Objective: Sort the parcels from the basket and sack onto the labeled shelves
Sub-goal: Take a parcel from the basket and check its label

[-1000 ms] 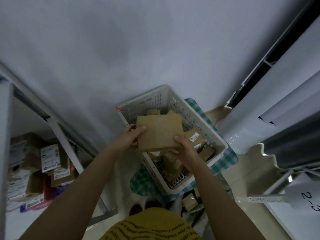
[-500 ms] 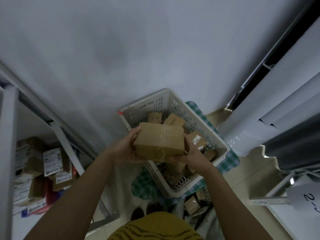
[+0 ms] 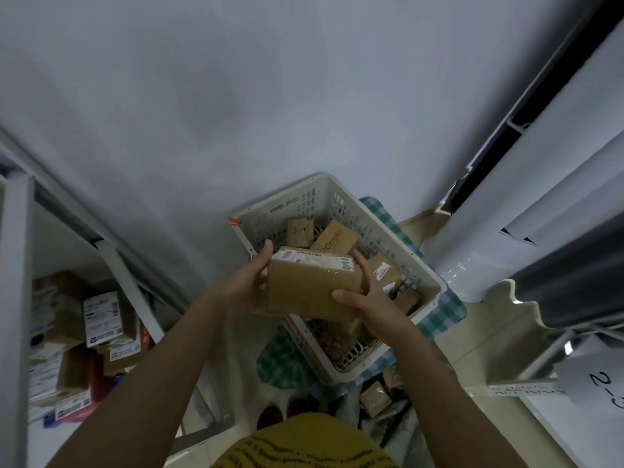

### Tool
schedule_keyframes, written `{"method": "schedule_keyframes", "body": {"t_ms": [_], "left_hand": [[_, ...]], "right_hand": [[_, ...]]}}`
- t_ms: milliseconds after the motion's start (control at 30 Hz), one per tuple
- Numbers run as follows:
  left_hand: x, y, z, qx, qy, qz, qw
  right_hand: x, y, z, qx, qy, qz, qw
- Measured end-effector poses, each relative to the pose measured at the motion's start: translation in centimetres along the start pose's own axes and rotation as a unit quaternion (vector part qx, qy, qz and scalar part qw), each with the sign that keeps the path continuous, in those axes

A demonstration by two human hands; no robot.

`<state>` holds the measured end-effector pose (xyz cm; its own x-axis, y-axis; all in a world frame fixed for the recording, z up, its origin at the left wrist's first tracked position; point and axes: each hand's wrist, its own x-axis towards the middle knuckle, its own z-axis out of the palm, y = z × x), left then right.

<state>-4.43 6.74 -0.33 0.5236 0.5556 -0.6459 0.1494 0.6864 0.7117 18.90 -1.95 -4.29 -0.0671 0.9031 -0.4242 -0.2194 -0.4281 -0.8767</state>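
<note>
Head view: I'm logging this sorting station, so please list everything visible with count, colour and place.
held parcel: one, brown with white label, above the basket.
basket: one, white plastic, on the floor, centre.
parcels in basket: several, brown, exact count unclear.
checked cloth: one, green and white, under the basket.
parcel on floor: one, brown, below the basket.
shelved parcels: many, brown with white labels, left shelf.
shelf label: one, white, handwritten, right.
left hand: grips the parcel's left end.
right hand: grips its right end.

Your arms are bare, no sleeves.
Your yellow top [image 3: 304, 444] carries rows of small black print; dark shoes [image 3: 270, 415] show below it.
</note>
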Motion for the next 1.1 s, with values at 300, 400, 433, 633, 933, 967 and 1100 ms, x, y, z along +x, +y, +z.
{"method": "schedule_keyframes", "body": {"t_ms": [300, 400, 433, 633, 933, 967, 1100], "left_hand": [[1.2, -0.7, 0.4, 0.060, 0.054, -0.027, 0.996], [1.6, -0.7, 0.4, 0.058, 0.054, -0.002, 0.997], [1.7, -0.7, 0.3, 0.060, 0.060, 0.006, 0.996], [2.1, -0.3, 0.4, 0.044, 0.070, 0.058, 0.995], [1.9, -0.4, 1.3, 0.040, 0.042, 0.014, 0.998], [1.9, -0.5, 1.6, 0.036, 0.047, 0.022, 0.998], [2.3, -0.2, 1.7, -0.011, 0.116, 0.078, 0.990]], "right_hand": [[-0.3, -0.5, -0.2, 0.032, 0.010, 0.031, 0.999], [0.1, 0.1, -0.5, 0.041, 0.032, 0.086, 0.995], [0.2, 0.3, -0.6, 0.049, 0.032, 0.093, 0.994], [0.1, -0.1, -0.6, 0.088, 0.028, 0.035, 0.995], [1.0, -0.1, -0.1, 0.091, 0.053, 0.007, 0.994], [1.0, -0.1, 0.1, 0.076, 0.048, 0.017, 0.996], [0.4, -0.8, 0.1, 0.089, 0.033, 0.035, 0.995]]}}
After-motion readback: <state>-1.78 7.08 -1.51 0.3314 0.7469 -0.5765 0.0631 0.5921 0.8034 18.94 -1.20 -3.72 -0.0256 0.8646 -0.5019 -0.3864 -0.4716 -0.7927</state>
